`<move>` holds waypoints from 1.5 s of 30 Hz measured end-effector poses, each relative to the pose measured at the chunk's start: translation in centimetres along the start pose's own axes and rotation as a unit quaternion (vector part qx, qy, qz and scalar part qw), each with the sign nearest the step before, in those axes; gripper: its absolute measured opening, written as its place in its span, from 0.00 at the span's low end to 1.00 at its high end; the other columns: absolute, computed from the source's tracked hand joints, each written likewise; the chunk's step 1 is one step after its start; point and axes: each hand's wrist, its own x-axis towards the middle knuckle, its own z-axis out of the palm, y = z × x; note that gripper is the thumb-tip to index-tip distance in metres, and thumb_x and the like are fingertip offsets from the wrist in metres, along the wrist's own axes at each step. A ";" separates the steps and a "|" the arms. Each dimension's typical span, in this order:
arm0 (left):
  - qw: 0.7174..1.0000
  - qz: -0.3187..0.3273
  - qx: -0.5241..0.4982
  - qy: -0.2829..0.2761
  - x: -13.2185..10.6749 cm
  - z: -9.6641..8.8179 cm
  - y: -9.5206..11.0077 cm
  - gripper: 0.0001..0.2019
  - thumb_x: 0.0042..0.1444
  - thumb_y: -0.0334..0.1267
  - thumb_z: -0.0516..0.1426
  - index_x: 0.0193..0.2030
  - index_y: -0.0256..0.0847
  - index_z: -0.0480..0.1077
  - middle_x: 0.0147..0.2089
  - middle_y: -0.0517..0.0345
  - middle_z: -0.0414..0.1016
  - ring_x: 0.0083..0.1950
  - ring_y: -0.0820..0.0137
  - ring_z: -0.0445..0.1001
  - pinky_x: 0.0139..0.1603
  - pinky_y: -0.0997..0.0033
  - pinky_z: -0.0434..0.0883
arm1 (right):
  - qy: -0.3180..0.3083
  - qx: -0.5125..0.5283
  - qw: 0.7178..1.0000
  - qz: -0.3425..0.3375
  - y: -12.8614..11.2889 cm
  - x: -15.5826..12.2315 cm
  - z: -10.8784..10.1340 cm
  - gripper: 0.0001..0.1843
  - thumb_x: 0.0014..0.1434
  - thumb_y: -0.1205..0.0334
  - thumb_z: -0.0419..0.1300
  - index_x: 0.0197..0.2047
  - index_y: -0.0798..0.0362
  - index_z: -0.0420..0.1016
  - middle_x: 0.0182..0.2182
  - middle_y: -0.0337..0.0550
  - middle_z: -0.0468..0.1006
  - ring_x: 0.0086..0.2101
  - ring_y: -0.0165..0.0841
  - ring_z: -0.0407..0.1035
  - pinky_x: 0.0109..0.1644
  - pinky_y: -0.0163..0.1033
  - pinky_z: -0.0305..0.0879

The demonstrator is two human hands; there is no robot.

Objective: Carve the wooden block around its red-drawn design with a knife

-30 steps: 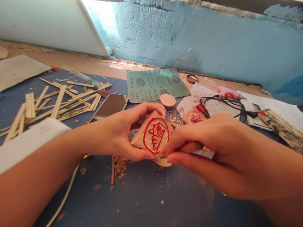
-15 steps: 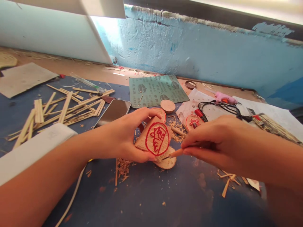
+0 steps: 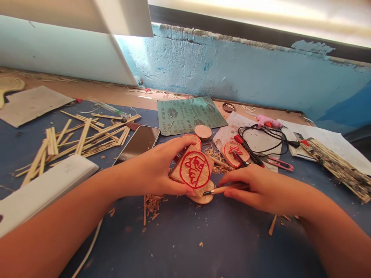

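Observation:
My left hand point(image 3: 156, 170) grips a wooden block point(image 3: 193, 170) that bears a red outlined drawing inside a red oval, tilted up on its edge. Under the block lies a round wooden disc point(image 3: 205, 197). My right hand point(image 3: 255, 187) is closed on a small carving tool point(image 3: 216, 190) with a wooden handle; its dark tip points left at the block's lower edge. Wood shavings point(image 3: 152, 202) lie on the blue table point(image 3: 185, 239) just below the block.
A phone point(image 3: 139, 141) lies left of the block beside several thin wooden sticks point(image 3: 84, 137). Behind are green sandpaper point(image 3: 189, 114), a wooden disc point(image 3: 203, 132), a star-marked disc point(image 3: 235, 151), a pink glue gun point(image 3: 268, 122) with black cable, papers and a stick bundle point(image 3: 336, 164).
My right hand has drawn back to the right and lowered, so the carving tool's tip now shows beside the block. The view has tilted up and pulled away a little.

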 end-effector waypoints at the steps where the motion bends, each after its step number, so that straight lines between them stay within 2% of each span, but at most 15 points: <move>1: 1.000 0.001 0.001 0.000 0.0 0.0 -0.1 0.41 0.50 0.57 0.75 0.68 0.51 0.68 0.69 0.50 0.76 0.65 0.48 0.79 0.58 0.53 0.81 | -0.002 0.009 1.000 -0.002 0.1 0.1 0.0 0.17 0.76 0.45 0.59 0.56 0.43 0.84 0.40 0.35 0.87 0.35 0.31 0.75 0.37 0.35 0.65; 4: 1.000 -0.025 0.009 -0.011 0.1 -0.1 -0.2 0.43 0.48 0.60 0.75 0.67 0.49 0.68 0.66 0.50 0.77 0.62 0.50 0.79 0.60 0.53 0.80 | -0.004 0.031 0.999 -0.011 0.3 0.3 -0.1 0.16 0.76 0.46 0.59 0.53 0.44 0.84 0.40 0.36 0.86 0.35 0.30 0.74 0.37 0.35 0.65; 7: 0.998 -0.063 0.020 -0.022 0.0 -0.1 -0.3 0.48 0.47 0.61 0.75 0.70 0.47 0.65 0.67 0.49 0.76 0.63 0.49 0.78 0.64 0.52 0.77 | -0.011 0.040 0.999 0.000 0.4 0.3 -0.1 0.15 0.76 0.46 0.60 0.53 0.44 0.83 0.39 0.36 0.85 0.36 0.31 0.74 0.38 0.35 0.65; 9: 0.997 -0.067 0.017 -0.024 0.0 -0.1 -0.3 0.48 0.47 0.61 0.76 0.71 0.47 0.64 0.67 0.49 0.76 0.63 0.50 0.78 0.64 0.53 0.76 | -0.014 0.042 0.999 0.009 0.5 0.4 -0.1 0.15 0.76 0.46 0.60 0.54 0.43 0.83 0.39 0.35 0.85 0.36 0.32 0.76 0.38 0.35 0.65; 15: 0.996 -0.080 -0.016 -0.032 -0.2 0.5 -0.1 0.44 0.49 0.58 0.75 0.69 0.50 0.65 0.62 0.54 0.79 0.58 0.54 0.81 0.56 0.58 0.80 | -0.033 0.095 0.995 0.012 1.3 0.6 -0.2 0.13 0.74 0.48 0.62 0.54 0.41 0.84 0.42 0.34 0.88 0.39 0.32 0.79 0.39 0.33 0.68; 20: 0.993 -0.107 0.001 -0.048 -0.5 0.8 -0.5 0.49 0.47 0.62 0.76 0.73 0.52 0.65 0.70 0.51 0.76 0.66 0.49 0.79 0.64 0.57 0.79 | -0.049 0.163 0.985 0.017 2.1 0.7 0.0 0.13 0.72 0.52 0.66 0.56 0.41 0.86 0.47 0.37 0.90 0.44 0.35 0.83 0.45 0.33 0.74; 23: 0.993 -0.110 -0.009 -0.047 -0.7 0.9 -1.1 0.53 0.45 0.63 0.77 0.75 0.52 0.64 0.71 0.49 0.75 0.68 0.48 0.78 0.68 0.55 0.77 | -0.047 0.195 0.980 0.015 2.6 0.8 0.2 0.14 0.71 0.51 0.67 0.56 0.43 0.88 0.48 0.40 0.90 0.44 0.37 0.85 0.45 0.34 0.76; 27: 0.995 -0.087 -0.021 -0.052 -1.0 1.1 -2.0 0.57 0.43 0.66 0.77 0.77 0.52 0.61 0.74 0.46 0.73 0.70 0.45 0.77 0.72 0.50 0.76 | -0.047 0.177 0.983 -0.009 2.6 0.7 0.2 0.15 0.72 0.53 0.66 0.56 0.45 0.88 0.45 0.44 0.91 0.39 0.38 0.85 0.41 0.36 0.76; 31: 0.994 -0.090 -0.027 -0.064 -1.0 1.5 -2.3 0.59 0.45 0.68 0.75 0.78 0.49 0.59 0.74 0.41 0.73 0.71 0.44 0.78 0.71 0.49 0.78 | -0.028 0.110 0.993 -0.017 2.2 0.5 -0.1 0.16 0.71 0.55 0.65 0.59 0.40 0.88 0.47 0.43 0.91 0.43 0.40 0.86 0.39 0.37 0.74; 33: 0.994 -0.086 -0.026 -0.065 -1.1 1.8 -2.5 0.58 0.46 0.69 0.74 0.79 0.49 0.58 0.73 0.41 0.74 0.69 0.44 0.79 0.70 0.49 0.79 | -0.024 0.093 0.995 -0.026 2.1 0.4 -0.2 0.17 0.71 0.55 0.65 0.59 0.39 0.87 0.45 0.40 0.91 0.41 0.38 0.86 0.38 0.37 0.73; 36: 0.997 -0.061 -0.022 -0.046 -1.2 2.0 -2.7 0.60 0.46 0.69 0.74 0.80 0.51 0.57 0.73 0.41 0.75 0.67 0.43 0.81 0.71 0.45 0.78 | -0.034 0.097 0.994 -0.039 2.1 0.4 -0.3 0.17 0.71 0.56 0.63 0.60 0.37 0.86 0.44 0.36 0.91 0.38 0.34 0.85 0.40 0.36 0.74; 40: 0.993 -0.081 -0.017 -0.079 -1.5 1.8 -2.5 0.59 0.46 0.69 0.74 0.80 0.51 0.57 0.71 0.42 0.77 0.63 0.41 0.83 0.69 0.42 0.80 | -0.011 0.096 0.994 -0.050 2.2 0.2 -0.3 0.18 0.69 0.60 0.64 0.58 0.35 0.87 0.49 0.36 0.91 0.43 0.36 0.87 0.41 0.35 0.77; 45: 0.995 -0.074 -0.014 -0.070 -1.5 1.8 -2.1 0.59 0.46 0.71 0.73 0.79 0.52 0.56 0.72 0.41 0.75 0.62 0.41 0.83 0.69 0.40 0.80 | -0.025 0.110 0.992 -0.049 2.0 0.4 -0.7 0.17 0.70 0.60 0.62 0.58 0.38 0.87 0.43 0.39 0.91 0.37 0.36 0.86 0.36 0.35 0.74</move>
